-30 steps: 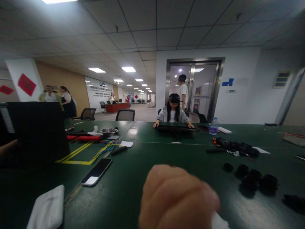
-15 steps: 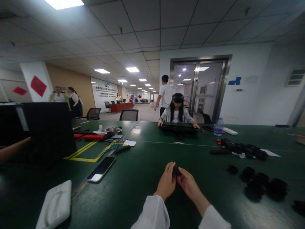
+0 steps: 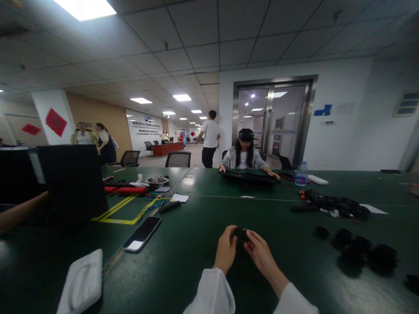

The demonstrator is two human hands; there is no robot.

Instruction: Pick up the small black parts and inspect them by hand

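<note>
Over the near middle of the dark green table (image 3: 183,279), a small black part (image 3: 241,234) is held between my two hands. My left hand (image 3: 225,249) is closed on its left side, and my right hand (image 3: 260,253) pinches its right side with thumb and fingers. The part is dark and partly covered by fingers, so its exact kind cannot be made out. On the right of the table lie several round black pieces (image 3: 360,249), blurred and dark.
A phone (image 3: 143,234) and a white case-like object (image 3: 81,281) lie left. Beyond are colored wires (image 3: 153,203), a metal bowl (image 3: 157,181) and a black monitor (image 3: 70,183). A bottle (image 3: 301,174) and a black heap (image 3: 337,204) stand right. Opposite, a seated person (image 3: 245,152) holds a dark panel.
My left fingers have shifted on the black part, showing more of it. Both hands stay in nearly the same place. In the background, a standing person has walked left.
</note>
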